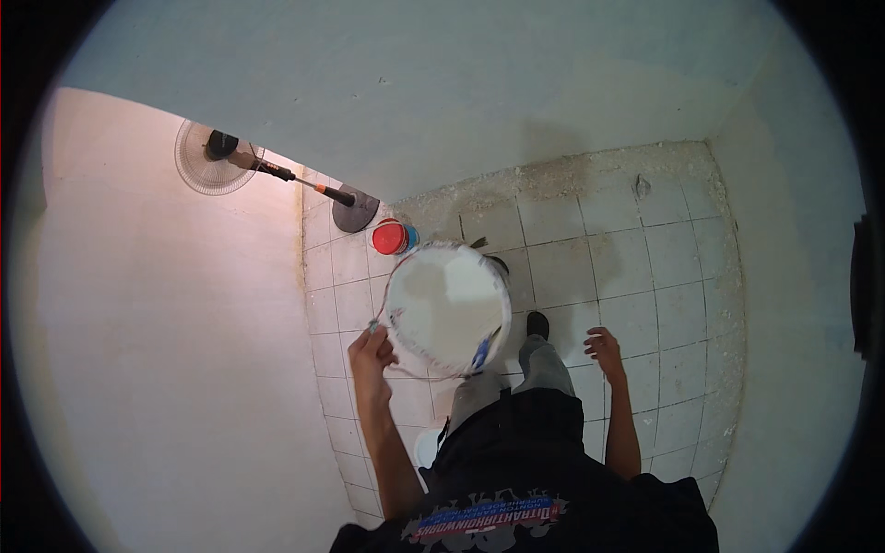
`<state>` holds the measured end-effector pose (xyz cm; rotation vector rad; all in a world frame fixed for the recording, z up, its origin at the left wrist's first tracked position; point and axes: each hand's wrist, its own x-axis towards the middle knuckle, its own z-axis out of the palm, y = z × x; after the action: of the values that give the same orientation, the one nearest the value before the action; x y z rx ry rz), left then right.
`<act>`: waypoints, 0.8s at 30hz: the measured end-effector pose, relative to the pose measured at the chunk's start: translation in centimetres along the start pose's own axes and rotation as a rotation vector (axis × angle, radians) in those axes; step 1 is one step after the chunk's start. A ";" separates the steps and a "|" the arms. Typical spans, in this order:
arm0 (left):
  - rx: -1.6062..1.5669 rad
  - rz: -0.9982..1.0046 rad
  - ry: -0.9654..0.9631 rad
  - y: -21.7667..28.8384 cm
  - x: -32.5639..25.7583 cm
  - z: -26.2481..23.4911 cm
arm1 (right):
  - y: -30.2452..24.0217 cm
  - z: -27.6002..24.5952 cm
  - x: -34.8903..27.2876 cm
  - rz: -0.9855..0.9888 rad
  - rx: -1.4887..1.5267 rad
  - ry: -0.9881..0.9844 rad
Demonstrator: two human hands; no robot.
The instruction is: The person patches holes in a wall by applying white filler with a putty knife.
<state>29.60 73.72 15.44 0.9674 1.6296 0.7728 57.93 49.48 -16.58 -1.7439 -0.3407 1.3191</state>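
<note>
L fingers (378, 344) are clamped on handle (374, 325); lg. white bucket (507, 304) is seen just R of 'em. R fingers (597, 338) are held loosely open, well apart f/ it.

Looks steeply down and a little forward from the wearer's head, set as the left of a side-by-side pair. Passes the black shirt (516, 452), close below, then the left hand (371, 350), right hand (604, 349) and round bucket (508, 309) at middle distance, down to the tiled floor (636, 267). Reaches up the facing wall (479, 83), takes in walls at both sides (166, 323), bowing straight edges in wide fisheye.
</note>
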 end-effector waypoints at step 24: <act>-0.057 -0.050 -0.084 6.2 21.3 -3.3 | 7.0 12.7 0.2 0.513 0.135 0.320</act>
<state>24.87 95.42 12.01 0.9033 1.5457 0.7314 44.91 51.86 -22.57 -1.9583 0.3931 1.3373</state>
